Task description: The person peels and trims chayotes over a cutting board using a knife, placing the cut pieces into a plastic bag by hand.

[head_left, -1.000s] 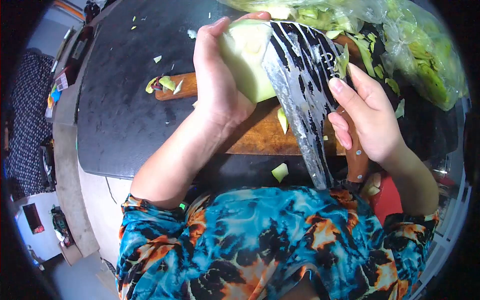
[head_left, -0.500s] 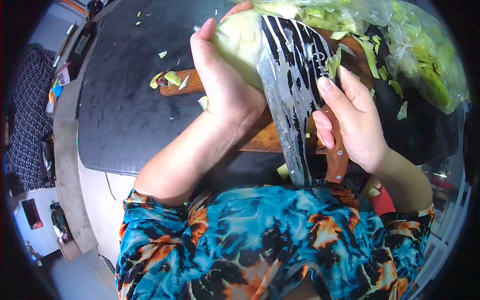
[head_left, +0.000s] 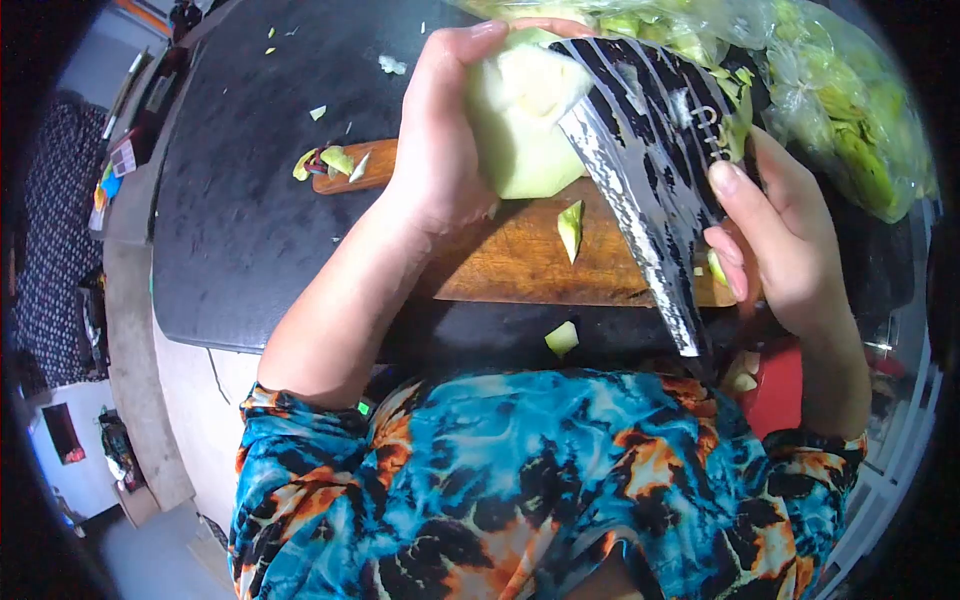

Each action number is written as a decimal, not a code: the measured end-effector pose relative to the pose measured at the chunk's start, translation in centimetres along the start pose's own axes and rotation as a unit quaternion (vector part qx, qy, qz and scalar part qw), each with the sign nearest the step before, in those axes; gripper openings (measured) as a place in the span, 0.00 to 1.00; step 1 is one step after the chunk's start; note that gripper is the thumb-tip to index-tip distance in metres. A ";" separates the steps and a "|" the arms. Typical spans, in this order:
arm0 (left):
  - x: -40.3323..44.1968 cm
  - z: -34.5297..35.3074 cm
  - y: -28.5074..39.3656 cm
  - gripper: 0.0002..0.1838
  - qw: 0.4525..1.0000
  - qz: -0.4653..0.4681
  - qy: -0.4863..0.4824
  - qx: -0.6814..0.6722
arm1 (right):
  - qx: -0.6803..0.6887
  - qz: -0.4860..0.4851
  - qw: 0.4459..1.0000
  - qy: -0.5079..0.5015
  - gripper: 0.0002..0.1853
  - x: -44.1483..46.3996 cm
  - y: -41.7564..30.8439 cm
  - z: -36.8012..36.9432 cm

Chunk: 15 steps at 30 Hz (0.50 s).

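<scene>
My left hand (head_left: 440, 130) is closed around a large peeled vegetable (head_left: 520, 130), pale green and smooth, possibly a kohlrabi; it is held up over a wooden cutting board (head_left: 520, 265). My right hand (head_left: 790, 220) grips a broad, dark-bladed kitchen knife (head_left: 650, 130); its wooden handle is mostly hidden behind the hand. Pale streaks and letters mark the blade. The blade's upper end overlaps the vegetable's right side; whether it cuts in I cannot tell. A strip of green peel (head_left: 737, 125) clings to the blade near my right fingers. One peel piece (head_left: 570, 230) lies on the board.
A clear plastic bag (head_left: 850, 120) of green peelings or leaves lies at the back right of the black table (head_left: 250, 230). Scraps rest by the board's handle (head_left: 380, 170), and another scrap (head_left: 562, 338) lies at the near edge. Below right stands a red container (head_left: 778, 385).
Both hands have shifted right, carrying the vegetable and the knife. The blade has moved right over the board, and the vegetable has turned. A peel piece now shows on the uncovered board.
</scene>
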<state>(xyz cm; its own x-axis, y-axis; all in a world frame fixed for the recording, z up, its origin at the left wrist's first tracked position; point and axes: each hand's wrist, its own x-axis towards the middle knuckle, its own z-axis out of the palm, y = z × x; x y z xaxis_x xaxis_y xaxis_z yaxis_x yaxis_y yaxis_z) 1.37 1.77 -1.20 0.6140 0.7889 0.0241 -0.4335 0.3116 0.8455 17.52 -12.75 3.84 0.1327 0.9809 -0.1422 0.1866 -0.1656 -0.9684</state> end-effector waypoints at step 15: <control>0.9 -1.7 2.5 0.31 0.993 0.013 -0.115 0.003 | 0.009 -0.100 0.953 0.284 0.16 -2.2 0.0 -6.1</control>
<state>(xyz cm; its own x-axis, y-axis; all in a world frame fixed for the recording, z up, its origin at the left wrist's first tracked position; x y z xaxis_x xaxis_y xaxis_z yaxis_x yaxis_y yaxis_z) -0.33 4.18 0.02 0.7376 0.6545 0.1660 -0.4468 0.2889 0.8467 23.14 -15.48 5.40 0.6033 0.7780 0.1753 0.2471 0.0267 -0.9686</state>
